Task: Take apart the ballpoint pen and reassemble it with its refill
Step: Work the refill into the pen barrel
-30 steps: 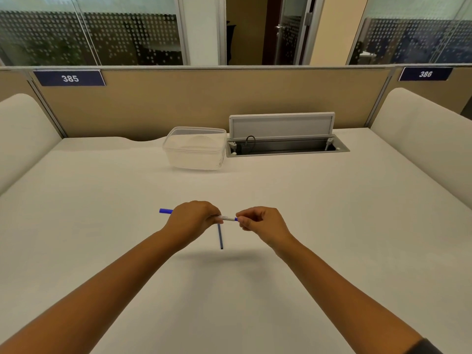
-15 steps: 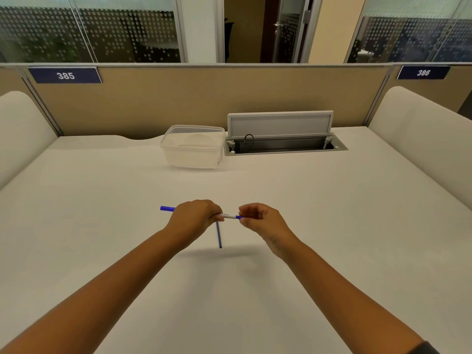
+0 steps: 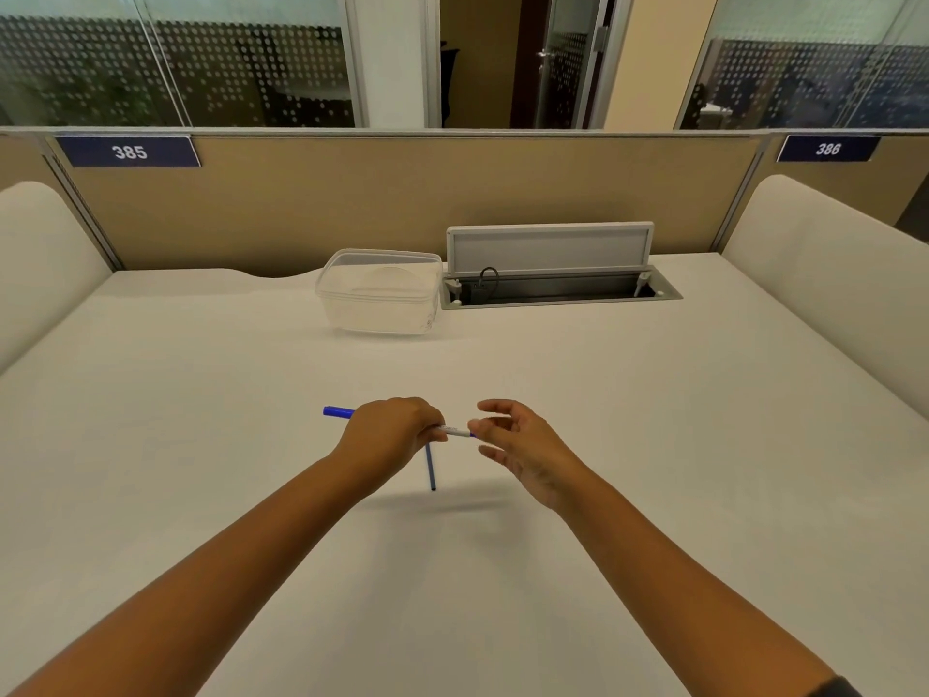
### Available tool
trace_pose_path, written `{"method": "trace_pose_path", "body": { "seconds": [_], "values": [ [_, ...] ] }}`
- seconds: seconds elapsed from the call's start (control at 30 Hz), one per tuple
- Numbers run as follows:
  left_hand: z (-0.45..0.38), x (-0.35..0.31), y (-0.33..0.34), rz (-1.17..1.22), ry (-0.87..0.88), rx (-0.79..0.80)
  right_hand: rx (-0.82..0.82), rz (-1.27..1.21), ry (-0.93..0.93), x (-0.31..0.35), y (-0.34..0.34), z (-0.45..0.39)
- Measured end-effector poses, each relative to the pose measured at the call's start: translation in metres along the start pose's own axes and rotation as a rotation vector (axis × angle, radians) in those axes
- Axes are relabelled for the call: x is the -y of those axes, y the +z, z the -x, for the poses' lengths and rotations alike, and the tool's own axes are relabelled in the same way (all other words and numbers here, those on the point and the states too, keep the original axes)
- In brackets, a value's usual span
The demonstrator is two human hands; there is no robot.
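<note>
My left hand (image 3: 387, 437) is closed around the ballpoint pen barrel (image 3: 455, 430), held level just above the white desk. The pen's blue end (image 3: 337, 411) sticks out to the left of my fist, and the white printed part shows on the right. A thin blue refill (image 3: 431, 467) hangs down from the same hand, its dark tip close to the desk. My right hand (image 3: 518, 440) is at the barrel's right end with its fingers spread; the thumb and forefinger are close to the blue tip, and I cannot tell if they touch it.
A clear plastic container (image 3: 379, 291) stands at the back of the desk (image 3: 201, 394), beside an open cable hatch (image 3: 553, 284) with its lid raised. Padded partitions border the desk on the left and right, with a tan divider wall behind.
My right hand had been pinching the barrel's right end; its fingers have since spread apart. My left hand, the barrel and the hanging refill have stayed in place.
</note>
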State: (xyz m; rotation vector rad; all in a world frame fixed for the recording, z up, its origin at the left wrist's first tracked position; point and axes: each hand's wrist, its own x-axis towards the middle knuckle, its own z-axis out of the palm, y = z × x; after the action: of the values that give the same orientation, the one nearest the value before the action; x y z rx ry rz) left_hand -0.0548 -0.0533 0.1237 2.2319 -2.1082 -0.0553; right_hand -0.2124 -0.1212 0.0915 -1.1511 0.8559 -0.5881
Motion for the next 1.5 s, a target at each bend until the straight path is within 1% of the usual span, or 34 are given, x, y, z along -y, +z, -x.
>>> {"method": "trace_pose_path", "body": {
  "seconds": [0.1, 0.23, 0.4, 0.57, 0.77, 0.87, 0.97, 1.07, 1.2, 1.33, 1.43, 1.5],
  "values": [
    [0.0, 0.0, 0.001, 0.003, -0.002, 0.011, -0.048, 0.127, 0.073, 0.0, 0.002, -0.002],
    [-0.001, 0.001, 0.002, 0.008, -0.001, 0.013, -0.103, 0.21, 0.075, -0.002, 0.001, -0.003],
    [-0.002, 0.003, 0.003, -0.002, -0.005, 0.027, -0.095, 0.182, 0.106, 0.0, 0.001, -0.001],
    [0.0, 0.002, 0.006, -0.001, -0.006, 0.014, -0.102, 0.149, 0.027, -0.001, 0.0, -0.001],
    [-0.001, 0.002, 0.006, -0.009, -0.038, 0.007, -0.07, 0.107, -0.021, -0.003, -0.003, 0.0],
    [0.001, 0.002, 0.005, -0.015, -0.03, -0.008, -0.033, 0.041, 0.049, -0.001, 0.0, 0.0],
    [0.0, 0.001, 0.005, -0.005, -0.009, 0.017, -0.032, 0.038, 0.114, -0.002, 0.002, 0.0],
    [0.001, 0.002, 0.008, -0.004, 0.007, 0.011, -0.034, 0.052, 0.073, -0.005, 0.001, -0.002],
    [0.001, 0.004, 0.013, 0.0, -0.002, 0.015, 0.004, 0.029, 0.026, -0.005, -0.004, -0.001],
    [0.0, 0.004, 0.014, 0.009, -0.007, 0.01, 0.012, -0.072, 0.119, -0.003, -0.003, -0.002],
    [-0.001, 0.002, 0.013, 0.017, -0.008, 0.015, -0.022, -0.008, 0.172, -0.004, 0.0, -0.001],
    [-0.001, 0.001, 0.012, 0.019, -0.001, 0.017, -0.035, 0.023, 0.149, -0.006, 0.0, -0.001]
  ]
}}
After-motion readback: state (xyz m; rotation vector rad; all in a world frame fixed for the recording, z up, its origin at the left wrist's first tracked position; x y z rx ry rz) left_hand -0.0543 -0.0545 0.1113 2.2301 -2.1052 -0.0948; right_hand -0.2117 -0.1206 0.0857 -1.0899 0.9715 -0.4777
